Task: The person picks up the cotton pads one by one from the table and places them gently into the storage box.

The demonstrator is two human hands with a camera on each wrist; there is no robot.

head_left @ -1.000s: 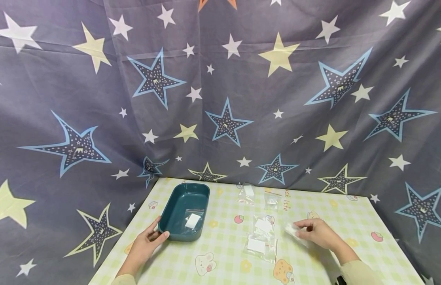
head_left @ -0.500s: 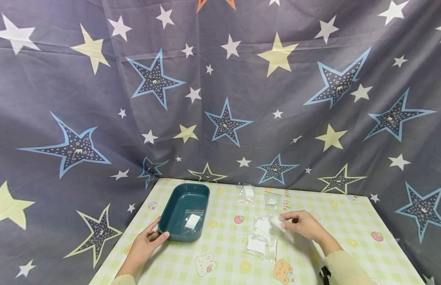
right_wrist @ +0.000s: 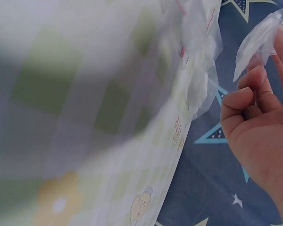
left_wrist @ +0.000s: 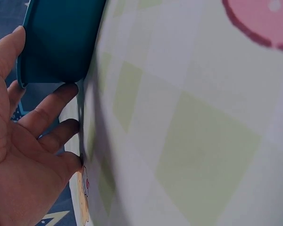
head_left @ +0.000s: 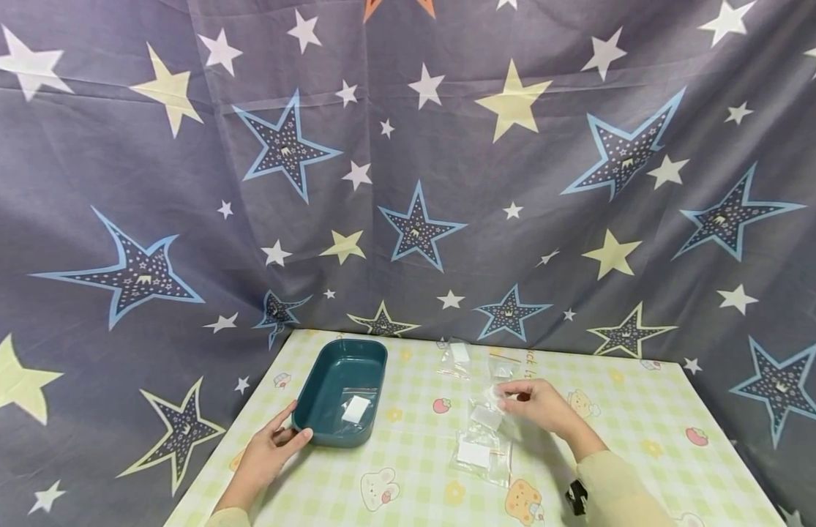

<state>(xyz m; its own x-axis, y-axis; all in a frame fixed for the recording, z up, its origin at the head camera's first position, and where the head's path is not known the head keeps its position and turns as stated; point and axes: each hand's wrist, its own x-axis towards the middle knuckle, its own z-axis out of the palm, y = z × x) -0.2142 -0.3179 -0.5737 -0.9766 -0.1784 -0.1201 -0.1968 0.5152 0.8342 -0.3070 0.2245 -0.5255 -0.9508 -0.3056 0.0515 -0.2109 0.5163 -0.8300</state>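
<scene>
A deep teal plastic tray (head_left: pixel 335 377) stands at the left of the table, with a small clear zip bag holding a white card (head_left: pixel 356 408) inside. My left hand (head_left: pixel 269 450) holds its near left corner, thumb and fingers spread around it; the left wrist view shows fingertips (left_wrist: pixel 68 92) at the base. Between thumb and fingertips my right hand (head_left: pixel 546 410) pinches a clear plastic bag (right_wrist: pixel 262 40). It is raised over the middle of the table, above another bag with a white card (head_left: pixel 487 416). The right wrist view shows the lower fingers curled in.
Nearest me lies a bag with a white card (head_left: pixel 473 454). Two more clear bags, one left (head_left: pixel 457 354) and one right (head_left: pixel 502 366), lie toward the back. A checked cloth (head_left: pixel 421 483) covers the table; a starred curtain (head_left: pixel 447 219) hangs behind.
My right hand has moved left and toward the back with the pinched bag, from the right of the bags to over them. The left hand and tray stay put.
</scene>
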